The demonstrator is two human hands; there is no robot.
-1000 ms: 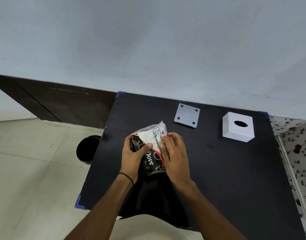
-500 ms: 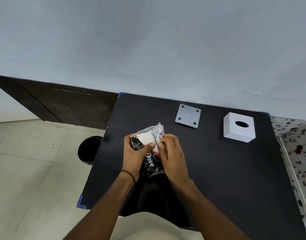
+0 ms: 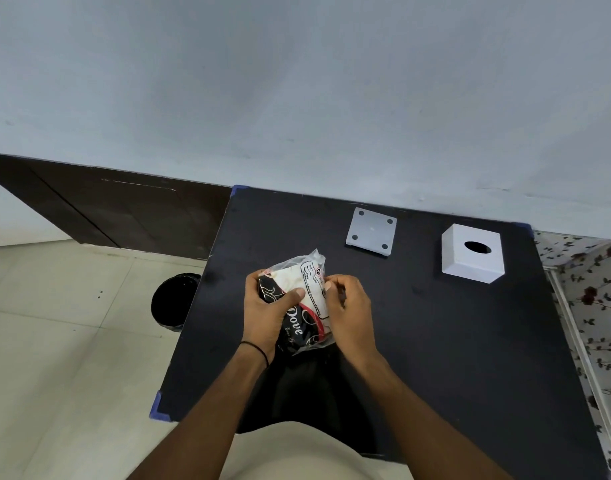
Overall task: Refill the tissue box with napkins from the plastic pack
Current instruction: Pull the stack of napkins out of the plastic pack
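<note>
Over the near tabletop (image 3: 435,358), the left hand (image 3: 266,315) grips the plastic pack (image 3: 305,284) at its 9 o'clock side, and the right hand (image 3: 349,311) pinches its 3 o'clock edge. Opening seems underway; next, tear the film. Farther off lie a grey plate (image 3: 371,232) at 1 o'clock and the tissue box (image 3: 470,259) at 2 o'clock.

A pale blue-grey wall (image 3: 297,98) is seen behind a black worktop (image 3: 453,341) fitted with blue corner caps (image 3: 157,408). Cream floor tiles (image 3: 54,358) are laid at the left, where a black bin (image 3: 172,303) is stood near a dark brown panel (image 3: 124,209) (low against the wall). Floral fabric (image 3: 588,289) is seen at the right.
</note>
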